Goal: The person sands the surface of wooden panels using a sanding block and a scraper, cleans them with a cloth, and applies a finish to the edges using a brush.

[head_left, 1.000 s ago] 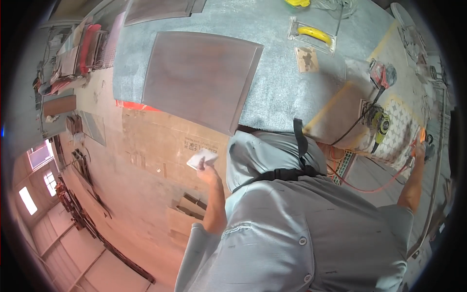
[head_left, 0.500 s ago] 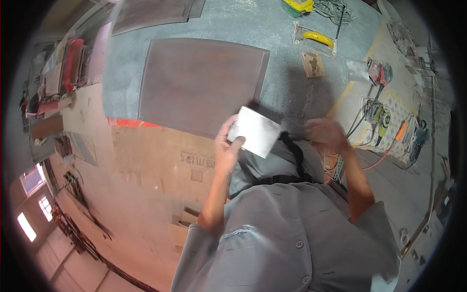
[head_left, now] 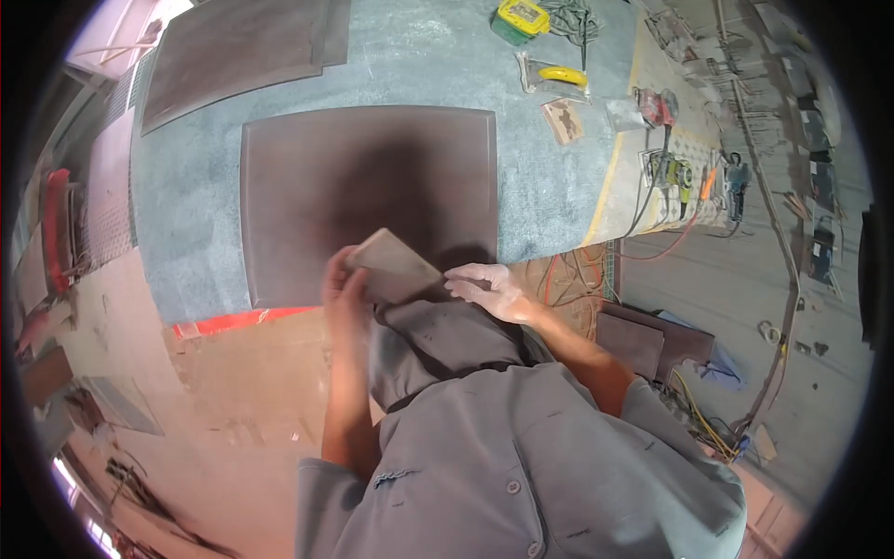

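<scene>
My left hand (head_left: 345,281) grips a flat, rectangular beige pad (head_left: 393,267) by its left edge, holding it tilted in front of my body. Slightly blurred fingers wrap the pad's side. My right hand (head_left: 492,291), pale as if dusty, has its fingers loosely bent and apart at the pad's right corner; whether they touch it is unclear. Just beyond both hands, a dark brown-grey rectangular panel (head_left: 298,186) lies flat on the blue-green worktable (head_left: 191,196), with my shadow across it.
More brown panels (head_left: 233,56) lie at the far left. At the far right are a yellow-green box (head_left: 520,20), a yellow-handled hand sander (head_left: 562,74) and a small brown block (head_left: 563,121). Red (head_left: 659,107) and green (head_left: 684,182) power tools with cables sit on the right.
My view has shifted, bringing me squarely before the panel. The pad's bright white face has turned away and a beige side shows. My right hand has come in to the pad's corner.
</scene>
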`<action>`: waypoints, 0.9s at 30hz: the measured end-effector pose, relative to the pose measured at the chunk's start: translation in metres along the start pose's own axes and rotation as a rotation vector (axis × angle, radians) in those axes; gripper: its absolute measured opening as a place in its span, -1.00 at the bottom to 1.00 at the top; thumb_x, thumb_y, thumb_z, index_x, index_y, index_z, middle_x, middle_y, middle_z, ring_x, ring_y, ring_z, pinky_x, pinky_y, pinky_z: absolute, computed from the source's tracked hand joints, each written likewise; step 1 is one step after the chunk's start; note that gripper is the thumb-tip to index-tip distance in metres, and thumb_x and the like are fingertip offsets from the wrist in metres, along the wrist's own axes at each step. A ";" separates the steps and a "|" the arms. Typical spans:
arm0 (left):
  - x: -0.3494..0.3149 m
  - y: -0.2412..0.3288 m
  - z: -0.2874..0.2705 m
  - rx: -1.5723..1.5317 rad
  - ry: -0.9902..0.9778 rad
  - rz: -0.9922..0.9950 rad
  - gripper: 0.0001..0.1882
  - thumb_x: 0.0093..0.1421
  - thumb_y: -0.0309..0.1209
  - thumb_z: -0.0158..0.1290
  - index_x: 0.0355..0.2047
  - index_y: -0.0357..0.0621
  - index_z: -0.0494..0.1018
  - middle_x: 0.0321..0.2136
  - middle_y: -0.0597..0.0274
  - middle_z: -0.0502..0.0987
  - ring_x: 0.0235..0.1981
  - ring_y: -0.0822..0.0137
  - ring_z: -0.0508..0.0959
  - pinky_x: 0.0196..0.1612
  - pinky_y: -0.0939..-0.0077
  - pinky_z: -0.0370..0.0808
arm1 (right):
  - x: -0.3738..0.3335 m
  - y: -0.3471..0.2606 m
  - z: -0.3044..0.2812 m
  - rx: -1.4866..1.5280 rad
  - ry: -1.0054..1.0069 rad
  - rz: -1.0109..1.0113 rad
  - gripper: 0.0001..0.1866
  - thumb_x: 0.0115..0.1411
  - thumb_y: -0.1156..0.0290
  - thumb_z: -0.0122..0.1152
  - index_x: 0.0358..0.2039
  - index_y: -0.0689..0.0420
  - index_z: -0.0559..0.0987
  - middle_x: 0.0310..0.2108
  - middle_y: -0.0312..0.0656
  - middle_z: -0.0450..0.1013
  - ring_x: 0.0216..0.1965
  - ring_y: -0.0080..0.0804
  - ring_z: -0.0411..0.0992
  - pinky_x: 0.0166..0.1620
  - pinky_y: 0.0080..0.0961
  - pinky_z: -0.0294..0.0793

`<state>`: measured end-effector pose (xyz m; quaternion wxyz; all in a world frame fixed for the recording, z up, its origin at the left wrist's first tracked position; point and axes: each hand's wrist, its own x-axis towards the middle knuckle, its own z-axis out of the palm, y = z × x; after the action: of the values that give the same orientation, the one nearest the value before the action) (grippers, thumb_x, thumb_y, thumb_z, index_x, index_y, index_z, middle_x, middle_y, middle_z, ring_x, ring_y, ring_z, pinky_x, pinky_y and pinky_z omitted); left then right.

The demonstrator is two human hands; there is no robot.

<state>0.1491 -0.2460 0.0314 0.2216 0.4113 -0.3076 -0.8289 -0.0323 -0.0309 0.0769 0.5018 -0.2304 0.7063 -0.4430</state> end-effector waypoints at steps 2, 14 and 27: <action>0.021 0.038 -0.014 0.183 0.128 0.072 -0.55 0.23 -0.59 -0.06 0.13 -0.13 0.52 -0.13 0.26 0.56 -0.11 0.39 0.55 -0.01 0.50 0.52 | -0.004 0.018 -0.009 0.012 0.103 0.108 -0.58 0.42 0.22 0.34 0.13 0.27 0.64 -0.07 -0.12 0.69 -0.09 -0.45 0.63 -0.01 -0.50 0.59; 0.147 0.037 -0.028 1.620 0.651 0.940 -0.74 0.35 -0.17 0.18 -0.43 -0.02 0.51 -0.39 0.20 0.51 -0.28 0.00 0.55 -0.20 0.01 0.44 | 0.079 -0.010 -0.197 -0.001 0.543 0.165 -0.72 0.49 0.24 0.24 -0.04 0.19 0.71 -0.20 -0.28 0.68 -0.21 -0.55 0.60 -0.15 -0.58 0.55; 0.155 0.034 -0.014 1.651 0.677 0.827 -0.80 0.35 -0.27 0.11 -0.38 -0.09 0.50 -0.33 0.19 0.50 -0.24 0.03 0.52 -0.16 0.09 0.41 | 0.337 -0.062 -0.406 0.385 0.743 0.091 -0.85 0.33 0.61 0.12 -0.15 0.17 0.60 -0.30 -0.22 0.52 -0.33 -0.38 0.52 -0.24 -0.35 0.64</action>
<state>0.0774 -0.3713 -0.0361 0.2135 0.5126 -0.8302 -0.0492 -0.5418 -0.1610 0.0017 0.2661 0.0743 0.7529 -0.5973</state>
